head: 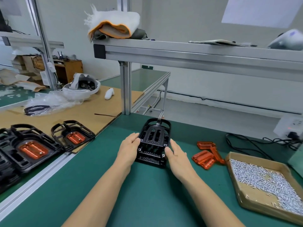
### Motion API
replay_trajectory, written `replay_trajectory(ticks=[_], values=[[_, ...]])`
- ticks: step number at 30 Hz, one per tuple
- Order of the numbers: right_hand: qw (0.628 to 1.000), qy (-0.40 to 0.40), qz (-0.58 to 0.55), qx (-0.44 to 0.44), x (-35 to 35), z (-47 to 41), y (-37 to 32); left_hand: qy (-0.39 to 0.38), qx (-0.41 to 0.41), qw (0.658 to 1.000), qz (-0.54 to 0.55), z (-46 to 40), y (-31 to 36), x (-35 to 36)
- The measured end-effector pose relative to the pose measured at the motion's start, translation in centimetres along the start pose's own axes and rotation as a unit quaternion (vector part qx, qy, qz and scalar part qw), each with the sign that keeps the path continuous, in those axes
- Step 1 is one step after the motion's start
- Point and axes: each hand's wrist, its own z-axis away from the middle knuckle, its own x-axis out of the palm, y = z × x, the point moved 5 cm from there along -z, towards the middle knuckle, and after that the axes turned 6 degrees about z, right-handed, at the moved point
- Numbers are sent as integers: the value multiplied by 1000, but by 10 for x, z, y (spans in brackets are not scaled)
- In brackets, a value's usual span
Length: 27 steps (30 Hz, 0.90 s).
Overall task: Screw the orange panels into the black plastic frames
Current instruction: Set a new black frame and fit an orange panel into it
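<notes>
A black plastic frame lies on the green mat in the middle, with no orange panel in it. My left hand grips its left edge, fingers curled over the rim. My right hand lies against its right side with fingers nearly straight, thumb touching the frame. Several loose orange panels lie on the mat to the right. Two frames fitted with orange panels sit at the left. A cardboard tray at the right holds many silver screws.
A power strip and black cables lie at the back right. An aluminium shelf spans overhead on a post. A cardboard sheet at the left carries plastic bags and a white device.
</notes>
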Motion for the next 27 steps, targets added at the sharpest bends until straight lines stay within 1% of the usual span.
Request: replay_trajectory(ticks=[4,7,11,15,18,21,24,27], values=[[999,23,-20,-38,-13,10,-6,4,21,999,24,11,7,7],[997,40,-47,-35,-24,20,-5,10,31,998,56,23,14,13],[992,76,-94,-35,-41,40,8,-5,50,994,96,49,20,28],[979,117,-159,-43,-62,71,28,-16,42,990,137,78,18,46],[968,130,-215,-24,-73,96,47,-55,24,987,148,101,13,65],[951,143,-275,14,-81,120,69,-72,-7,982,174,118,4,80],[939,148,-306,45,-89,140,86,-96,-24,977,188,133,-2,97],[934,147,-319,58,-97,155,94,-128,-34,972,192,143,-3,110]])
